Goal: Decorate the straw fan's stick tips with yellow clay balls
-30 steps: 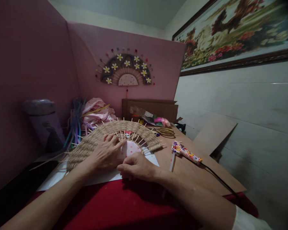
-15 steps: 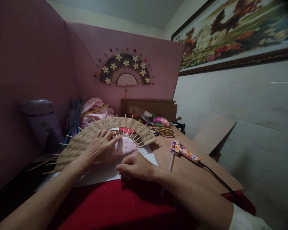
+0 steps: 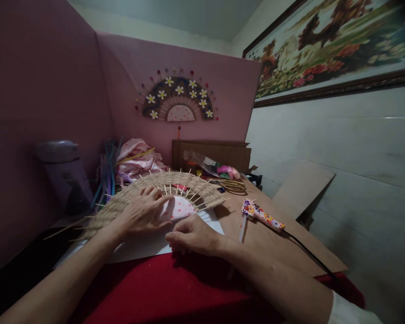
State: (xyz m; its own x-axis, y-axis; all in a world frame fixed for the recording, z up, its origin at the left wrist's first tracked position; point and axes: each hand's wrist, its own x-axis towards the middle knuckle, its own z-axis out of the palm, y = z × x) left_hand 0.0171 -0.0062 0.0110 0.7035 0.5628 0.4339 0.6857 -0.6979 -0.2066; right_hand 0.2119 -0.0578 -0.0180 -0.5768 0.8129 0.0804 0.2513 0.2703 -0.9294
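A woven straw fan (image 3: pixel 202 183) with thin sticks poking past its edge lies on a sheet of white paper (image 3: pixel 138 252). At its inner curve sits a half-round patch of pale fabric with pink dots (image 3: pixel 180 208). My left hand (image 3: pixel 143 211) rests over the fan and the patch's left side, fingers stretched and thumb apart. Just below the patch, my right hand (image 3: pixel 194 236) is closed, thumb against curled fingers; whatever it may hold is hidden. A flower-patterned glue gun (image 3: pixel 261 216) with a glue stick (image 3: pixel 243 227) lies to the right.
The work surface has brown board (image 3: pixel 290 247) and red cloth (image 3: pixel 148 292). Behind are dotted fabric (image 3: pixel 138 155), a cardboard box (image 3: pixel 216 153), scissors (image 3: pixel 234 185) and a tumbler (image 3: pixel 65 175). A finished flowered fan (image 3: pixel 178 94) hangs on the pink panel. A black cord (image 3: pixel 307 249) trails rightward.
The woven fan's upper edge has dropped and it lies flatter. My left thumb now shows, spread from the fingers. My right hand keeps its closed shape, and the view has shifted slightly.
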